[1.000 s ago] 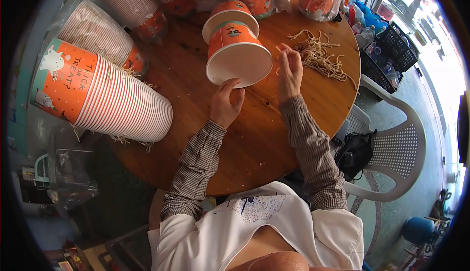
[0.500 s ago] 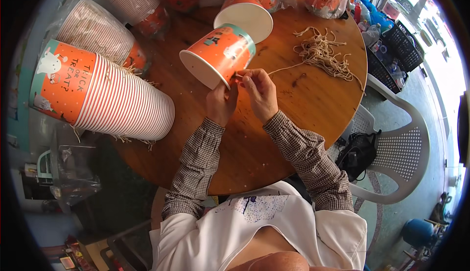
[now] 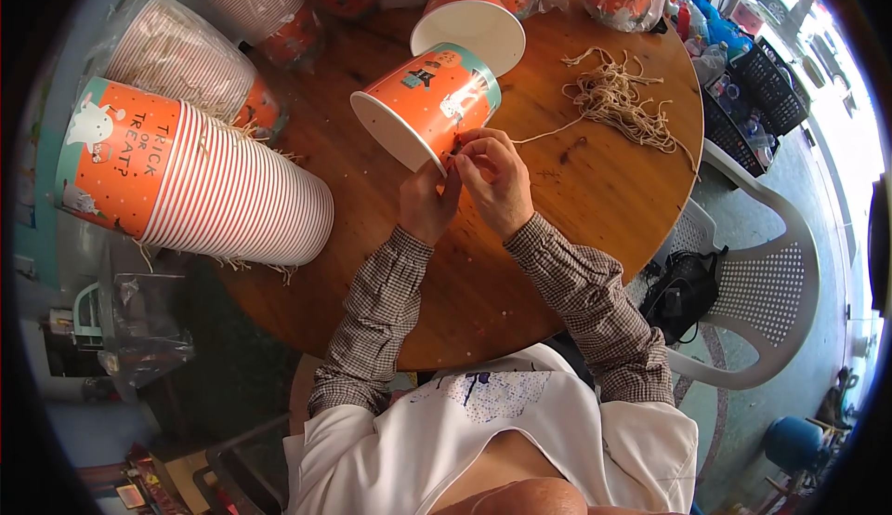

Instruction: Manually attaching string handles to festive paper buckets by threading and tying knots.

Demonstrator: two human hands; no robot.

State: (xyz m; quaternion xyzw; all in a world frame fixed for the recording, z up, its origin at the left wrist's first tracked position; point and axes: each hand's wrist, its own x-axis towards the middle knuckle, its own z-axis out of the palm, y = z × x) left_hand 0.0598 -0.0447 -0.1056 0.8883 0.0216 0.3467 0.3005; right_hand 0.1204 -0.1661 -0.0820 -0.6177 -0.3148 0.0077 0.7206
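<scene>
An orange paper bucket [image 3: 429, 104] with a teal base band and cartoon figures lies tilted on its side, its white-rimmed mouth toward the left and near side. My left hand [image 3: 429, 204] is closed on its near rim, the thumb pointing up along the wall. Close beside it, the bent fingers of my right hand [image 3: 498, 180] pinch a beige string [image 3: 556, 131] against the bucket's side. Fingers hide the string's end there. From my right hand the string runs to a loose tangle of strings [image 3: 621, 106] on the table.
Behind the held bucket lies another bucket [image 3: 478, 39]. A long nested stack of buckets [image 3: 237, 190], with string ends poking out, leans at the left. Several plastic-wrapped stacks line the far edge of the round wooden table [image 3: 465, 320]. A grey chair [image 3: 757, 297] stands at right.
My right fingers have shifted and curled over more at the bucket's side. The bucket sits slightly farther right in view, as does the whole table. My left hand keeps its hold.
</scene>
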